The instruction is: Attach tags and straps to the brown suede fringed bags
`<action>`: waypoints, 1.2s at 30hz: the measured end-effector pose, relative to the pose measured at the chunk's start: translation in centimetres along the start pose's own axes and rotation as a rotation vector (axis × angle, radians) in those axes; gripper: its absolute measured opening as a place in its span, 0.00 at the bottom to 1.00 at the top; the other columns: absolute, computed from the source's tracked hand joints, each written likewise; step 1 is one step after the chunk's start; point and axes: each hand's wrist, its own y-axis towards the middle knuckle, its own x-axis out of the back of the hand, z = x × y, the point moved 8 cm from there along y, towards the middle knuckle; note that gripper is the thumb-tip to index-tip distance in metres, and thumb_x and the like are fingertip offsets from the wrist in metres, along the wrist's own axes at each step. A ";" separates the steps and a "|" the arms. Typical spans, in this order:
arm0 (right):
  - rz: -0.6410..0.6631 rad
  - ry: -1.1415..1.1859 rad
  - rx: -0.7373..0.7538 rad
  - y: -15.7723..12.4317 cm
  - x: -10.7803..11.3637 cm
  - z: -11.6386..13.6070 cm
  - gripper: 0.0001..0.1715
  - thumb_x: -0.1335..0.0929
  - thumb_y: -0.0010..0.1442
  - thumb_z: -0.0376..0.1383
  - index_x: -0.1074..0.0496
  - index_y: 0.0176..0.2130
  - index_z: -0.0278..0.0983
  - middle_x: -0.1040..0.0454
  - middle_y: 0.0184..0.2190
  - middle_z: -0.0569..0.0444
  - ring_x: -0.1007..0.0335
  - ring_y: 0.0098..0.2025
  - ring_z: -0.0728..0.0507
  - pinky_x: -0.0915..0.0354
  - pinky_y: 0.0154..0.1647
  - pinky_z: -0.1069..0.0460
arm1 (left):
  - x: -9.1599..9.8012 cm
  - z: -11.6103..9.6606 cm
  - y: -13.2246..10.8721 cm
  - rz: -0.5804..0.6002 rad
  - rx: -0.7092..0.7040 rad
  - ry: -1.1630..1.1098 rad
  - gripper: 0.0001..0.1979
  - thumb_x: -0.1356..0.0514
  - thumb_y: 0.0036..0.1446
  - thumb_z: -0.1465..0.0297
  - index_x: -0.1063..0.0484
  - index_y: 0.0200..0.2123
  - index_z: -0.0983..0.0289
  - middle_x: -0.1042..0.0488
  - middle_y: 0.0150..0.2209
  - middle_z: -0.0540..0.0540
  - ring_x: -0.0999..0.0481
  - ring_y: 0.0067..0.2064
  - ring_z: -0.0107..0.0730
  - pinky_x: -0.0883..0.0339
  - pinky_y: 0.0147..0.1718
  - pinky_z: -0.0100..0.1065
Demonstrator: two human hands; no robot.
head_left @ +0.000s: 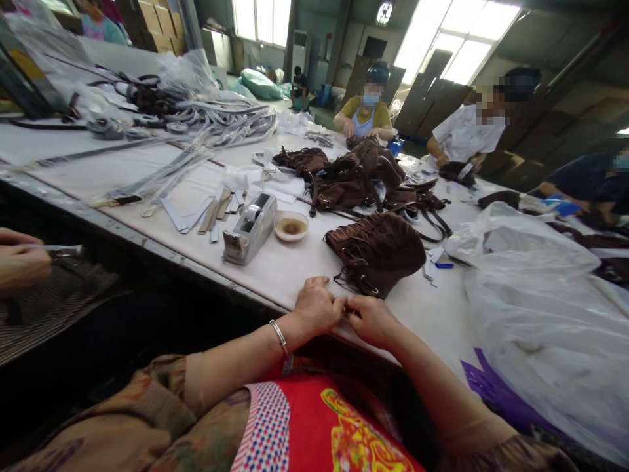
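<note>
Right in front of me, my left hand [317, 306] and my right hand [372, 320] meet at the table's near edge, thumbs and fingers pinched together. A small dark bit shows between the fingertips; it is too small to name. Just beyond them a brown fringed bag [381, 252] lies on its side, with gold rings and a drawstring along its rim. Its near end comes close to my fingers. Left of the bag are a small white dish [291, 226] with brown stuff in it and a grey tape dispenser [250, 228].
A heap of brown bags [363, 174] lies farther back. Plastic-wrapped straps [196, 131] cover the left side, paper strips [189, 213] nearer. Clear plastic bags [531, 282] fill the right. Co-workers [366, 111] sit across the table; another person's hand [22, 262] is at far left.
</note>
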 end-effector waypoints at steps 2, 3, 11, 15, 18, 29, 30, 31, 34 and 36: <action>-0.097 -0.059 0.030 -0.9 -0.2 0.4 0.10 0.37 0.60 0.31 0.25 0.33 0.36 0.25 0.31 0.51 0.32 0.33 0.46 0.42 0.35 0.54 | -0.3 -0.1 0.2 -0.052 0.029 0.040 0.21 0.45 0.62 0.58 0.18 0.33 0.67 0.30 0.56 0.64 0.36 0.59 0.50 0.44 0.61 0.45; -0.141 -0.083 0.043 -1.3 -0.3 0.6 0.09 0.36 0.61 0.31 0.26 0.34 0.36 0.25 0.33 0.50 0.32 0.35 0.45 0.41 0.37 0.53 | -0.6 -0.2 0.4 -0.059 0.040 0.057 0.21 0.45 0.61 0.57 0.18 0.33 0.66 0.31 0.57 0.64 0.37 0.60 0.52 0.44 0.61 0.47; -0.341 -0.201 0.065 -5.5 -1.3 0.5 0.18 0.37 0.61 0.31 0.28 0.50 0.33 0.29 0.50 0.43 0.38 0.48 0.37 0.43 0.50 0.44 | -2.4 -1.2 1.5 -0.003 0.059 0.202 0.21 0.41 0.55 0.51 0.17 0.32 0.63 0.30 0.56 0.62 0.40 0.60 0.57 0.39 0.57 0.50; -0.388 -0.214 0.079 -7.0 -1.4 0.1 0.20 0.36 0.61 0.30 0.29 0.53 0.33 0.32 0.56 0.43 0.41 0.52 0.36 0.47 0.52 0.43 | -3.0 -2.7 1.6 0.016 0.017 0.252 0.18 0.40 0.54 0.55 0.18 0.31 0.63 0.30 0.55 0.63 0.38 0.59 0.55 0.36 0.55 0.48; -0.394 -0.192 0.114 -7.3 -1.4 -0.3 0.19 0.36 0.62 0.31 0.29 0.53 0.34 0.29 0.52 0.45 0.40 0.50 0.37 0.47 0.50 0.44 | -3.3 -3.8 1.5 0.034 -0.024 0.280 0.14 0.40 0.54 0.61 0.19 0.31 0.65 0.33 0.58 0.64 0.39 0.61 0.55 0.37 0.56 0.48; -0.487 -0.163 0.180 -6.9 0.3 -2.9 0.11 0.36 0.66 0.33 0.27 0.46 0.39 0.25 0.48 0.49 0.38 0.49 0.39 0.48 0.49 0.45 | -1.8 -5.9 0.6 0.086 -0.409 0.406 0.09 0.43 0.57 0.74 0.21 0.30 0.64 0.37 0.62 0.60 0.44 0.65 0.52 0.44 0.59 0.54; -0.499 -0.149 0.183 -6.8 0.5 -3.1 0.12 0.37 0.66 0.32 0.27 0.46 0.39 0.25 0.49 0.49 0.38 0.49 0.39 0.48 0.49 0.45 | -1.6 -5.7 0.6 0.073 -0.397 0.396 0.09 0.42 0.57 0.74 0.21 0.31 0.64 0.35 0.61 0.60 0.41 0.63 0.50 0.43 0.58 0.52; -0.510 -0.131 0.178 -6.8 0.7 -3.3 0.13 0.37 0.66 0.32 0.27 0.48 0.38 0.26 0.49 0.49 0.38 0.49 0.39 0.48 0.49 0.46 | -1.5 -5.4 0.7 0.059 -0.379 0.383 0.09 0.42 0.57 0.73 0.21 0.31 0.63 0.33 0.59 0.60 0.39 0.61 0.48 0.41 0.58 0.51; -0.511 -0.100 0.125 -6.2 1.0 -3.6 0.18 0.37 0.65 0.32 0.30 0.53 0.37 0.26 0.49 0.48 0.37 0.48 0.39 0.47 0.49 0.46 | -1.6 -4.9 0.8 0.034 -0.337 0.340 0.09 0.42 0.57 0.73 0.21 0.31 0.63 0.31 0.56 0.60 0.36 0.58 0.44 0.39 0.57 0.48; -0.475 -0.131 0.072 -5.6 1.1 -3.6 0.19 0.35 0.63 0.33 0.30 0.54 0.36 0.26 0.46 0.46 0.38 0.46 0.39 0.47 0.47 0.45 | -1.8 -4.5 0.9 0.030 -0.313 0.311 0.09 0.42 0.57 0.73 0.21 0.30 0.63 0.31 0.56 0.60 0.36 0.58 0.44 0.38 0.57 0.48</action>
